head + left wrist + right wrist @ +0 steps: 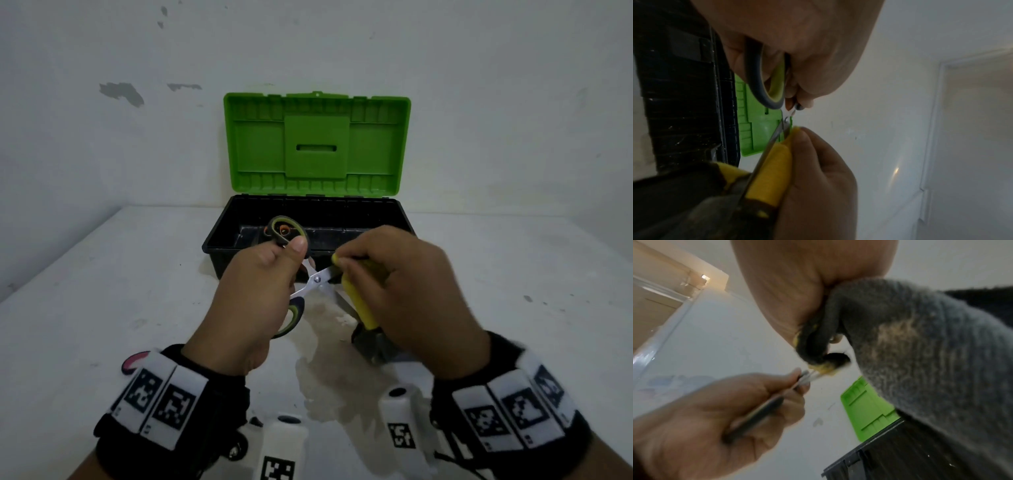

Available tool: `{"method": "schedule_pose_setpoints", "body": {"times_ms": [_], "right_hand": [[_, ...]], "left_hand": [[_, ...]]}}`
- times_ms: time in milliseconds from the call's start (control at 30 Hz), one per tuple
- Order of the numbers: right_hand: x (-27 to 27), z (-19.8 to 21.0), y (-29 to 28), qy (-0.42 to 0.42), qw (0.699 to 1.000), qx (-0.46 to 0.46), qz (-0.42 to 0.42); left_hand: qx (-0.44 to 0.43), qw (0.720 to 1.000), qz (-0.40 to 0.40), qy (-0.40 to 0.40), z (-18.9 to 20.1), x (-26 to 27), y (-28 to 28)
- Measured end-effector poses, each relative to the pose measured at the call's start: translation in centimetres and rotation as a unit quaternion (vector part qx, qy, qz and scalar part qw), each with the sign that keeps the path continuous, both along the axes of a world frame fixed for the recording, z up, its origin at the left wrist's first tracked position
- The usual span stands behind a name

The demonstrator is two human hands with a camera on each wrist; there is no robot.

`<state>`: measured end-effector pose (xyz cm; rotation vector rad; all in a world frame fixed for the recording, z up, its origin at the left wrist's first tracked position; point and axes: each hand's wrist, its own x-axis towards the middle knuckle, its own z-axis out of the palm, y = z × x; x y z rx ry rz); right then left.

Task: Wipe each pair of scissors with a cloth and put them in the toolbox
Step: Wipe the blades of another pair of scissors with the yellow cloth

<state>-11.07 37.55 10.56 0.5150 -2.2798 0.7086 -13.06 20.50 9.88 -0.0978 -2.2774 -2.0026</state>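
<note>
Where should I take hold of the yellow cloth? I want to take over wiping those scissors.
Pinch the yellow cloth at its folded upper part, as the right hand does, coming from the right. The fold wraps the open scissors blade there; the left hand holds the handles, and the loose grey end hangs below.

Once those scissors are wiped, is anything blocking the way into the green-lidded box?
Nothing visible does. The toolbox sits just behind the scissors, its lid raised. Another pair lies inside at the left; the rest looks free.
</note>
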Motion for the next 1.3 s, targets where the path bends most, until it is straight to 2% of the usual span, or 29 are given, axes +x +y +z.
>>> {"method": "schedule_pose_setpoints", "body": {"times_ms": [67,167,267,467,633,767,1033,1300], "right_hand": [[-0.3,-0.5,-0.6,-0.016,0.999,0.030,-0.001],[-1.2,-0.8,0.6,-0.035,0.998,0.018,-0.042],[-1.5,-0.9,0.8,-0.051,0.997,0.001,-0.061],[-0.4,-0.9,-1.7,-0.040,0.999,0.015,-0.009],[-1.2,-1.1,1.1,-0.041,0.998,0.002,-0.047],[-1.8,-1.2,2.3,-0.052,0.996,-0.007,-0.067],[-0.5,-1.5,-1.3,-0.039,0.999,0.021,0.008],[-1.7,-1.7,2.0,-0.039,0.999,-0.011,-0.026]], "left_hand": [[-0.019,0.999,0.003,0.030,0.0,0.1,0.3],[0.006,1.000,-0.006,0.020,-0.1,0.4,0.1],[-0.005,1.000,-0.006,0.016,-0.3,0.4,0.2],[0.000,0.999,0.001,0.037,-0.3,-0.1,0.7],[0.031,0.999,0.000,-0.012,-0.7,0.4,0.5],[0.035,0.999,-0.006,-0.019,-1.2,0.2,0.5],[0.003,1.000,-0.002,0.007,-1.1,-0.2,0.8],[0.040,0.998,-0.009,-0.036,-1.5,-0.3,0.3]]}}
